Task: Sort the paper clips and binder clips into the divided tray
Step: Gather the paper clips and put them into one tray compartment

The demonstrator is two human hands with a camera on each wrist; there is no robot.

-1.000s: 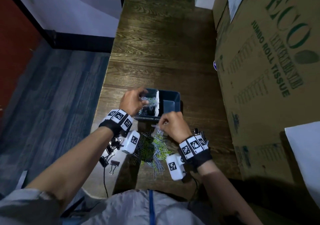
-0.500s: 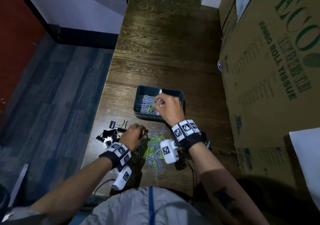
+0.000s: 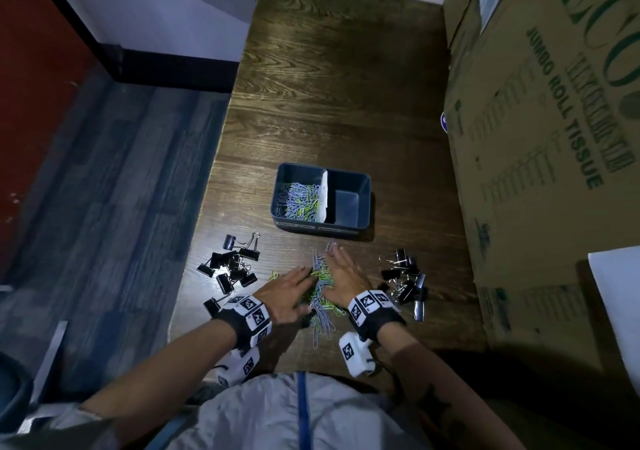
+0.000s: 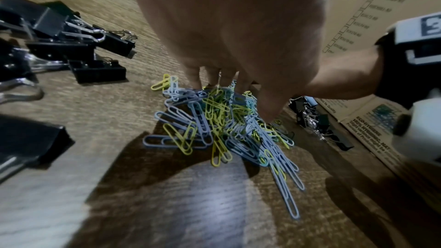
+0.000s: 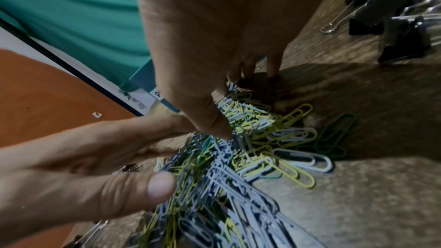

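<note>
The dark blue divided tray (image 3: 311, 228) stands on the wooden table. Its left compartment holds blue and yellow paper clips (image 3: 299, 202); the right compartment (image 3: 348, 204) shows only a bare floor. A loose pile of paper clips (image 3: 320, 299) (image 4: 222, 120) (image 5: 238, 157) lies nearer me. My left hand (image 3: 298, 278) (image 4: 226, 44) touches its left side with straight fingers. On the other side my right hand (image 3: 337, 266) (image 5: 214, 35) does the same. Black binder clips lie in two groups, left (image 3: 232, 266) (image 4: 71, 40) and right (image 3: 405, 280) (image 5: 393, 16).
A tall cardboard box (image 3: 554, 138) walls off the table's right side, close to the right binder clips. The table's left edge (image 3: 204, 242) drops to the floor just beyond the left binder clips. Bare wood (image 3: 329, 86) stretches behind the tray.
My right hand has come back from over the tray's left compartment to the loose pile. My left hand has opened flat against the pile. Both now flank it.
</note>
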